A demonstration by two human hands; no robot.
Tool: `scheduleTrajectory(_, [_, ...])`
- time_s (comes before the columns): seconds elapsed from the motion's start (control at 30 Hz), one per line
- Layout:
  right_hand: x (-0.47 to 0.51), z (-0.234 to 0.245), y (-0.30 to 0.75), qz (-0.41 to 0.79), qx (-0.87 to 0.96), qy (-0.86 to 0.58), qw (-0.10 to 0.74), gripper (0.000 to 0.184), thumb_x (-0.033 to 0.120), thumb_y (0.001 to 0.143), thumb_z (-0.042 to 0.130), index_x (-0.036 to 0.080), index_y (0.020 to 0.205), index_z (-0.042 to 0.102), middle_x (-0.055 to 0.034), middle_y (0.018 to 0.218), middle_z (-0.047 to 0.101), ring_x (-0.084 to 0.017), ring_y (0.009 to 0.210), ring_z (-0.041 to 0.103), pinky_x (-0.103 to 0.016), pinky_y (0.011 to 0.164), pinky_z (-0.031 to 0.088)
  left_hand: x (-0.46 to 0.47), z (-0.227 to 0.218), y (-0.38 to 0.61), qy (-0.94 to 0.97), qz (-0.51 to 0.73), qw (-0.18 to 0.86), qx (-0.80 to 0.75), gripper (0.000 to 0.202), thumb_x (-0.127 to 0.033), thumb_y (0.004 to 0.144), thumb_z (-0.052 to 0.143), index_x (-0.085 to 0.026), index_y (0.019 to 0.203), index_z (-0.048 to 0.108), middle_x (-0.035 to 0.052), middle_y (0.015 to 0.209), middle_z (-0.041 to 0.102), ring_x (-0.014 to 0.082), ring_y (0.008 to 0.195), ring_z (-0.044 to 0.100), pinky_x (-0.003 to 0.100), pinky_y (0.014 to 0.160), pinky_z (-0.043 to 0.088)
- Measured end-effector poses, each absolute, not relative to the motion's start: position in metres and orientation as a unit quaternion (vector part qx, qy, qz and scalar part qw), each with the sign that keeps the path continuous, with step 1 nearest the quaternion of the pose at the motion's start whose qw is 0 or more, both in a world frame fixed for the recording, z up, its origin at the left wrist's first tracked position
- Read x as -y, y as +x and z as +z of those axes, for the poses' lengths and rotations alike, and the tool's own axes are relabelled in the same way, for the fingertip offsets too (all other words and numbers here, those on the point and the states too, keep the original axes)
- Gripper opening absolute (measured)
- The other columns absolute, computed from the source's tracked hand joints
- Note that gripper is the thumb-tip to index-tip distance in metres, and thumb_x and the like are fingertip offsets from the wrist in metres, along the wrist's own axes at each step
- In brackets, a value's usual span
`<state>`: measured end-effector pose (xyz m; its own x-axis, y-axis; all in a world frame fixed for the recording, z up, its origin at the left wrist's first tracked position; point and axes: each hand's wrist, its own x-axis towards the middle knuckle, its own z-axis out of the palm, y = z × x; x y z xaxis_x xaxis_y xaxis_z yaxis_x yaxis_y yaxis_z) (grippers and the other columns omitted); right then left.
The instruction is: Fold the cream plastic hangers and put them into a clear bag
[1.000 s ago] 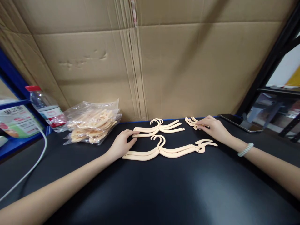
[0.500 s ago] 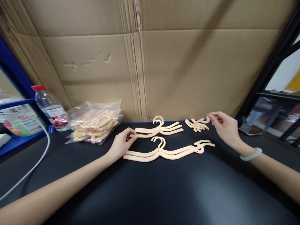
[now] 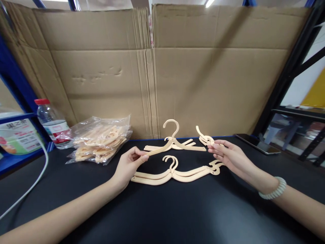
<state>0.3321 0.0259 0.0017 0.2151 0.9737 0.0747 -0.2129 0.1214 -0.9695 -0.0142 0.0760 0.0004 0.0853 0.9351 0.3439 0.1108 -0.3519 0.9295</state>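
Observation:
My left hand (image 3: 129, 164) pinches the left arm of a cream plastic hanger (image 3: 172, 140) and holds it lifted above the black table (image 3: 162, 210). My right hand (image 3: 228, 156) pinches a small cream hook piece (image 3: 203, 136) right at the hanger's right tip. Under the lifted hanger a couple more hangers (image 3: 189, 143) lie flat. A nearer stack of hangers (image 3: 175, 171) lies between my hands, with small hook pieces at its right end (image 3: 215, 166).
A clear bag of cream hanger parts (image 3: 100, 139) lies at the back left beside a water bottle (image 3: 52, 123). A phone (image 3: 256, 143) rests at the back right. Cardboard sheets (image 3: 162, 74) form the back wall. A white cable (image 3: 30, 183) crosses the left side.
My left hand has lifted one hanger off the far stack. My right hand has picked a small hook piece from the far right pile and brought it to the hanger's right end.

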Motion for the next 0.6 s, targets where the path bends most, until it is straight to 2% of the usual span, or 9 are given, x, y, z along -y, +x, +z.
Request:
scheduleTrajectory(0.1, [-0.0276,-0.0014,0.3336,0.489,0.417,-0.441,0.626,0.035,0.036,0.068,0.084,0.023,0.097,0.069,-0.0032,0.096,0.068,-0.016,0.091,0.063,-0.024,0.074,0.053,-0.0731,0.0004,-0.0121,0.618,0.534,0.404,-0.412,0.029,-0.031,0.063,0.077,-0.017,0.066,0.051,0.0002,0.072,0.066,0.0134,0.072,0.061,0.024,0.069,0.046])
scheduleTrajectory(0.2, [-0.0271,-0.0001,0.3318,0.496,0.41,-0.448,0.62,0.033,0.041,0.068,0.083,0.022,0.091,0.07,-0.0057,0.101,0.067,-0.019,0.099,0.061,-0.026,0.075,0.052,-0.0744,0.0001,-0.0122,0.611,0.535,0.419,-0.407,0.029,-0.029,0.062,0.078,-0.016,0.065,0.052,0.0002,0.073,0.066,0.0137,0.075,0.061,0.024,0.071,0.045])
scheduleTrajectory(0.33, [-0.0248,0.0029,0.3281,0.493,0.426,-0.453,0.608,0.03,0.037,0.065,0.085,0.021,0.086,0.071,-0.0059,0.112,0.065,-0.019,0.102,0.057,-0.027,0.078,0.05,-0.0772,-0.0007,-0.0125,0.602,0.535,0.436,-0.402,0.03,-0.027,0.06,0.081,-0.016,0.065,0.054,0.0006,0.074,0.068,0.0146,0.078,0.061,0.025,0.074,0.044])
scheduleTrajectory(0.4, [-0.0246,0.0032,0.3275,0.487,0.435,-0.458,0.603,0.031,0.037,0.062,0.086,0.02,0.082,0.07,-0.0044,0.105,0.064,-0.016,0.091,0.057,-0.027,0.075,0.05,-0.0775,-0.0004,-0.0122,0.598,0.535,0.44,-0.403,0.03,-0.027,0.058,0.081,-0.016,0.064,0.054,0.0009,0.074,0.068,0.0153,0.078,0.061,0.025,0.074,0.044])
scheduleTrajectory(0.5, [-0.0248,0.0038,0.3275,0.489,0.455,-0.465,0.581,0.032,0.039,0.061,0.086,0.018,0.075,0.067,-0.0013,0.083,0.06,-0.012,0.076,0.054,-0.026,0.068,0.048,-0.0768,0.001,-0.0116,0.596,0.537,0.443,-0.399,0.03,-0.026,0.057,0.082,-0.016,0.063,0.054,0.0011,0.075,0.068,0.0158,0.078,0.061,0.025,0.073,0.044])
scheduleTrajectory(0.6, [-0.0238,0.0061,0.3275,0.503,0.484,-0.446,0.56,0.031,0.039,0.066,0.084,0.016,0.071,0.063,-0.0005,0.078,0.057,-0.012,0.076,0.053,-0.024,0.069,0.049,-0.0762,0.0022,-0.0113,0.604,0.537,0.438,-0.393,0.028,-0.025,0.058,0.081,-0.017,0.062,0.055,0.0009,0.073,0.067,0.0159,0.077,0.06,0.025,0.074,0.044])
